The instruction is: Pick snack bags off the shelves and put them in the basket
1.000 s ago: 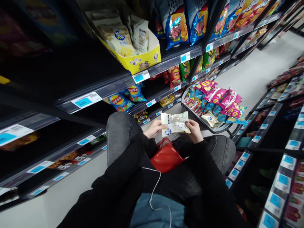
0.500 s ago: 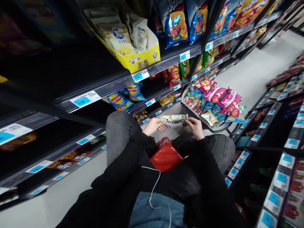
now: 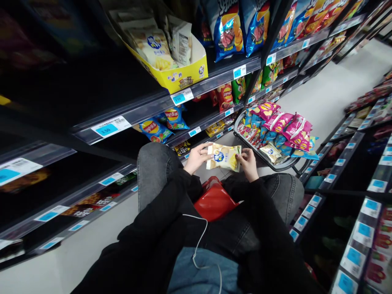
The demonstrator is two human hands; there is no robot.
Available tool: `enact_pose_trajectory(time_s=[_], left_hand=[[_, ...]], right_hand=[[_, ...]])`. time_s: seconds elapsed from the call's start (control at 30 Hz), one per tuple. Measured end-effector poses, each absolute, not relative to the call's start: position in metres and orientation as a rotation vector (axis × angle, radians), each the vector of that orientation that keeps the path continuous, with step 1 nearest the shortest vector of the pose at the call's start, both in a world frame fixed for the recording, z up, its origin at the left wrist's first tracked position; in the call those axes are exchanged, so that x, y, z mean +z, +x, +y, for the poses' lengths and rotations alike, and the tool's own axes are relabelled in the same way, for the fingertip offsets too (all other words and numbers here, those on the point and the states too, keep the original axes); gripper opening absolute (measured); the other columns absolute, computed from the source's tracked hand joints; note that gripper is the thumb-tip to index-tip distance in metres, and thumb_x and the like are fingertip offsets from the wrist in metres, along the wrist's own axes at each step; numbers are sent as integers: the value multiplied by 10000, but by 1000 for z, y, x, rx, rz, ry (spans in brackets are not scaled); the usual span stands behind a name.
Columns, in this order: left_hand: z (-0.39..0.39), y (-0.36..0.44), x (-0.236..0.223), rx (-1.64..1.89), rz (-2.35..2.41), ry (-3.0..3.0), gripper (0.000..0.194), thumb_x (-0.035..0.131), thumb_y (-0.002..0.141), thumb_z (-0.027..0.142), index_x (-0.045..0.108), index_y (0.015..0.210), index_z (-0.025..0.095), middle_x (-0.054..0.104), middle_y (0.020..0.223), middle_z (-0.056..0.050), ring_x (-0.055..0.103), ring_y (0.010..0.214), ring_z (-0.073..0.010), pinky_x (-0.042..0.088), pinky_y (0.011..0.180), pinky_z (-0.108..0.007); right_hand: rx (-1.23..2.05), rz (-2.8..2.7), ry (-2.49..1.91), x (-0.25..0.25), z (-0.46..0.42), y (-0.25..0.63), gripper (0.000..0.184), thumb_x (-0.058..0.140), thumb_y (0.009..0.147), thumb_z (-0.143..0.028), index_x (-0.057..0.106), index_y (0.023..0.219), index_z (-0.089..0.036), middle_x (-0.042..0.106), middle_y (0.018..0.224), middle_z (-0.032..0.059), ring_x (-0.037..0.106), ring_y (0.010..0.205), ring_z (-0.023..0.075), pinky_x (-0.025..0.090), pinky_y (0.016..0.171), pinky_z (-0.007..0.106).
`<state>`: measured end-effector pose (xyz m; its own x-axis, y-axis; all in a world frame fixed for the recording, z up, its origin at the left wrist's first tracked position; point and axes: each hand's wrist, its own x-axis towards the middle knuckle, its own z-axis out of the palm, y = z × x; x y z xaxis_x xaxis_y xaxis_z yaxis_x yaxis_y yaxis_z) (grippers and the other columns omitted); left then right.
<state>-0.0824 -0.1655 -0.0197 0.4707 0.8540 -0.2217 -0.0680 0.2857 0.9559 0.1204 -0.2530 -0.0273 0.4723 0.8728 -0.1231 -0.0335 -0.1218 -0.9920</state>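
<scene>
Between my knees, a cream-coloured snack bag (image 3: 225, 158) with a blue logo is held level, its printed front facing up. My left hand (image 3: 197, 157) grips its left end, and my right hand (image 3: 248, 163) pinches its right end. Past my right hand stands a basket (image 3: 283, 165) heaped with pink and blue chip bags (image 3: 277, 122). Another cream bag (image 3: 270, 152) of the same look lies on the near side of that heap. Up on the left shelf, a yellow display box (image 3: 186, 77) holds several similar cream bags (image 3: 154, 47).
Below my hands a red glossy stool (image 3: 214, 200) shows between my legs. Dark shelves with price tags (image 3: 110, 126) run along the left, carrying blue chip bags (image 3: 153, 128). Low racks (image 3: 339, 159) line the right. A pale floor aisle (image 3: 333, 81) stretches away at upper right.
The cream bag has turned from nearly edge-on, back side showing, to its printed front facing up. Both hands have shifted their hold on its ends.
</scene>
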Motion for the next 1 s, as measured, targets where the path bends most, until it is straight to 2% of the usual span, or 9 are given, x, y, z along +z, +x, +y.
enact_pose_trajectory(time_s=[0.1,0.17,0.23,0.33,0.53,0.7,0.83,0.9,1.0], left_hand=[[-165,-82,-18,747,881,1123,754,789,540,262,523,1234,135,714,757,-50,669,718,-205,532,673,-309],[-164,-81,-19,763,900,1125,626,795,523,271,615,1101,110,708,715,-49,662,689,-195,526,668,-297],[-163,-81,-20,782,929,1088,457,806,494,291,683,888,94,700,680,-56,651,645,-190,520,635,-291],[-163,-80,-21,804,951,1012,369,821,456,307,681,724,96,686,641,-58,632,592,-179,505,589,-288],[-161,-82,-21,788,938,1043,343,813,465,336,672,684,113,669,609,-39,618,582,-171,486,592,-293],[-161,-85,-13,891,944,1360,248,786,513,337,638,539,140,693,679,-59,634,730,-206,484,690,-309],[-163,-86,-9,840,961,1331,243,759,541,339,648,586,128,695,681,-66,611,585,-179,485,569,-297],[-164,-86,-8,807,893,1267,221,739,555,322,657,626,129,707,729,-72,621,584,-181,504,587,-313],[-164,-88,-7,821,792,1286,149,677,597,280,682,658,143,717,792,-79,658,751,-222,513,726,-344]], right_hand=[[1078,-673,-1495,-32,-253,121,399,722,565,-438,596,832,-170,587,625,-22,504,550,103,379,500,215],[1098,-639,-1502,-33,-254,122,347,732,547,-437,609,718,-160,590,632,-10,482,528,92,364,486,214],[1065,-645,-1486,-32,-254,123,312,732,552,-427,605,655,-162,577,612,-15,467,519,87,371,497,220],[1022,-704,-1450,-28,-253,123,281,729,566,-410,602,624,-166,563,585,-21,466,532,92,387,530,230],[943,-863,-1455,-22,-252,127,237,705,611,-380,595,592,-171,538,586,-21,466,565,102,384,566,240],[730,-1093,-1480,-22,-257,135,166,702,637,-332,641,598,-183,522,643,-3,474,628,116,385,600,254],[698,-1085,-1545,-20,-259,131,130,695,649,-316,687,661,-187,479,581,-18,439,562,105,374,552,251],[777,-1018,-1550,-19,-260,129,167,682,658,-334,701,729,-184,521,586,-13,462,550,109,384,530,248],[974,-929,-1458,-17,-262,130,223,638,683,-353,699,823,-190,632,700,13,545,592,129,444,552,261]])
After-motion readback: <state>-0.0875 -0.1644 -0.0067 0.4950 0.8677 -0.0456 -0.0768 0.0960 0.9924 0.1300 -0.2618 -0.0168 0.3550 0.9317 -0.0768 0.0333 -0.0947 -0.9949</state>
